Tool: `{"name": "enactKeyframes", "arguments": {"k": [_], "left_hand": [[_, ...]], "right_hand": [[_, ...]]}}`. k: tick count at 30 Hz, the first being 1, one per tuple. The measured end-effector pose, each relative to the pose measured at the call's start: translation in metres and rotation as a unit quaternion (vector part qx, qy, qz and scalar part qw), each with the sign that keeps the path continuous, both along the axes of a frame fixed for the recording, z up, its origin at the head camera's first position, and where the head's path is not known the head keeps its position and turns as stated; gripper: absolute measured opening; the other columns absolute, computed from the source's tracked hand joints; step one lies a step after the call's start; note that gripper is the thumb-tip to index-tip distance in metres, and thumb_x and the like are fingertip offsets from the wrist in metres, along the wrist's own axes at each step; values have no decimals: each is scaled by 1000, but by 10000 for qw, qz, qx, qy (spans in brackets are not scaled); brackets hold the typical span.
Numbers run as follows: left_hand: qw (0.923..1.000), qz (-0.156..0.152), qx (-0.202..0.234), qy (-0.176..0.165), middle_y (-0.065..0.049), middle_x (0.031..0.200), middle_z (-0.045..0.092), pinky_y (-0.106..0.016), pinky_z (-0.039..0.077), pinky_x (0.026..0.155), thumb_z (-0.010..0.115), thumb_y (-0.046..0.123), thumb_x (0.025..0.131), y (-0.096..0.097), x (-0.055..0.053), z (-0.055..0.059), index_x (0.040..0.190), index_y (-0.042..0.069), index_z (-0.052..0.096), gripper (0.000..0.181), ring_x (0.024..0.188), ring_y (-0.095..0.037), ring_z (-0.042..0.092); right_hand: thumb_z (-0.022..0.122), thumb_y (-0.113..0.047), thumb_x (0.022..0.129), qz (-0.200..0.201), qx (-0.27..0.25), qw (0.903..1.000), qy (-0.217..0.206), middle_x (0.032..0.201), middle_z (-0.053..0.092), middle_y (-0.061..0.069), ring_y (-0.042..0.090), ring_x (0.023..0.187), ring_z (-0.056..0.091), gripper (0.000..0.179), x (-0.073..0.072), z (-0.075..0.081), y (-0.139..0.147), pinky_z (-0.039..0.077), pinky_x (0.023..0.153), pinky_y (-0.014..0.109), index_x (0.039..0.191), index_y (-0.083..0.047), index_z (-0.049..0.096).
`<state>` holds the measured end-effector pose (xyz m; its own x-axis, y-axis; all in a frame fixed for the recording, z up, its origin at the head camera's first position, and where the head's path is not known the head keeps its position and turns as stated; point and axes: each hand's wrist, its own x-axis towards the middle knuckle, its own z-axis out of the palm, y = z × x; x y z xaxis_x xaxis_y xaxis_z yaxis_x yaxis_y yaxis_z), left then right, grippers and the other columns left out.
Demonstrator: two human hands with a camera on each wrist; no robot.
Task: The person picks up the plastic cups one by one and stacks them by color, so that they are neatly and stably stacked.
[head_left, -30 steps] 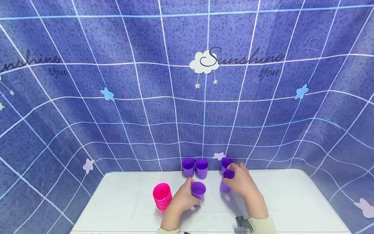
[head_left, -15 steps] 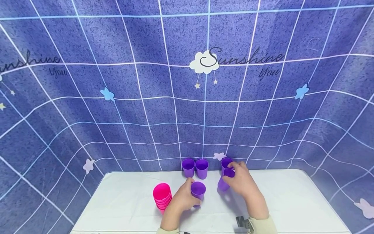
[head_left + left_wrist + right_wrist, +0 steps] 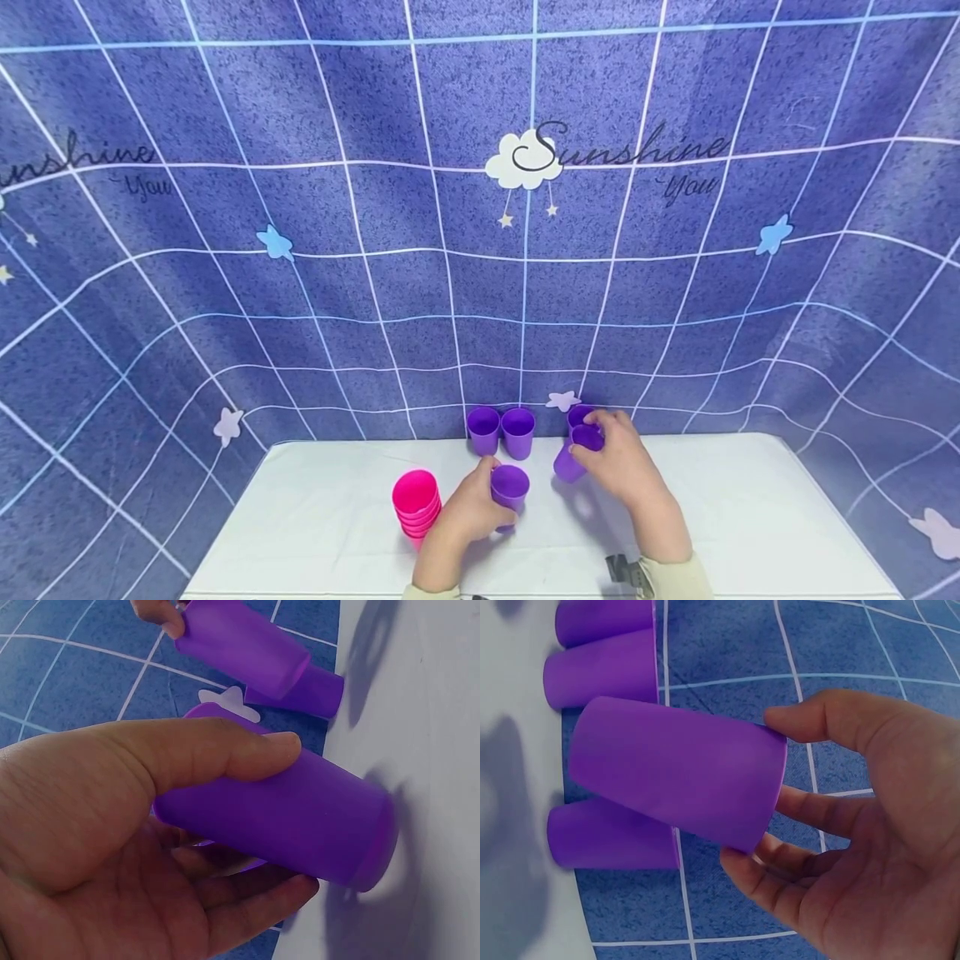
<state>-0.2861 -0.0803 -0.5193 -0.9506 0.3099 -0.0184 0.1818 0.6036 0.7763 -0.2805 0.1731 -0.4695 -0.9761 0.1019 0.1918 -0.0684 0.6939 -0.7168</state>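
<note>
My left hand (image 3: 471,504) grips a purple cup (image 3: 510,492) by its side, thumb across the near wall in the left wrist view, where the cup (image 3: 300,817) is just off or at the table surface; which, I cannot tell. My right hand (image 3: 621,462) pinches another purple cup (image 3: 572,463) near its rim. That cup (image 3: 679,772) is tilted and raised in the right wrist view, its base apart from the table. Behind it, partly hidden, stands a purple cup (image 3: 581,412). Two more purple cups, a left one (image 3: 483,432) and a right one (image 3: 518,433), stand upright side by side at the back.
A nested stack of pink cups (image 3: 417,504) stands left of my left hand on the white table (image 3: 322,508). A blue gridded cloth (image 3: 420,333) hangs along the table's back edge and at both sides.
The purple cup in my right hand has risen slightly and tilted more, its base swinging to the left. My left hand and its cup have hardly moved.
</note>
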Motion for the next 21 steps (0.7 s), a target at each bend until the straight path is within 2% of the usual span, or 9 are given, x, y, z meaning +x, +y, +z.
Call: {"name": "enactKeyframes", "arguments": {"k": [8,21], "left_hand": [[9999,-89,50,41,-18,121,71,-61,55,100,87,3,70,0,1,1,126,7,56,65,113,-37,69],[9999,-101,-4,85,-17,123,71,-62,54,102,88,5,71,1,1,-1,127,8,56,65,115,-36,69]], "right_hand": [[77,-24,89,59,-19,9999,131,135,63,24,43,127,62,49,1,2,0,50,109,60,129,1,65],[73,-22,92,95,-139,9997,178,132,67,23,41,126,64,53,1,5,-4,51,110,57,138,3,62]]}}
